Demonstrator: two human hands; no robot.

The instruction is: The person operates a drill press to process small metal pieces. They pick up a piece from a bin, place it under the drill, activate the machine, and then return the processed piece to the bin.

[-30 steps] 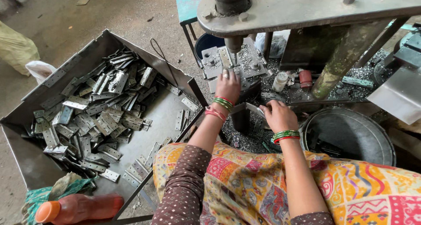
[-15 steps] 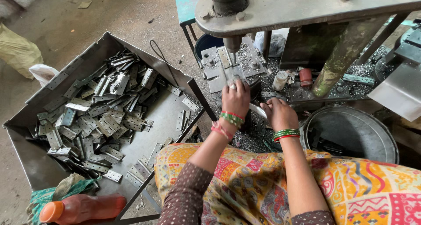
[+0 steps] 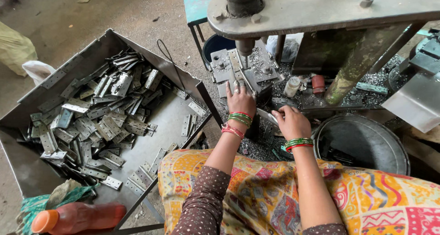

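Note:
My left hand point(image 3: 240, 100) lies palm down on the die bed point(image 3: 229, 63) of a metal press, its fingertips on a grey hinge plate point(image 3: 248, 81) just below the punch point(image 3: 245, 47). To its right and slightly nearer me, my right hand point(image 3: 292, 121) pinches another flat metal plate point(image 3: 267, 116), which sticks out to the left toward my left wrist. Both wrists wear red and green bangles. My lap, under a bright patterned cloth point(image 3: 275, 198), is below the hands.
A big open metal tray point(image 3: 32, 171) on the left holds several loose hinge plates point(image 3: 101, 120). A round metal pan point(image 3: 366, 145) sits at the right. An orange bottle point(image 3: 75, 218) lies bottom left. Metal shavings, a small white bottle point(image 3: 291, 86) and a teal stool point(image 3: 197, 3) surround the press.
My left hand drew back from the die toward my right hand, then reached forward onto the die again. My right hand stayed about where it was, and a plate now shows in its fingers.

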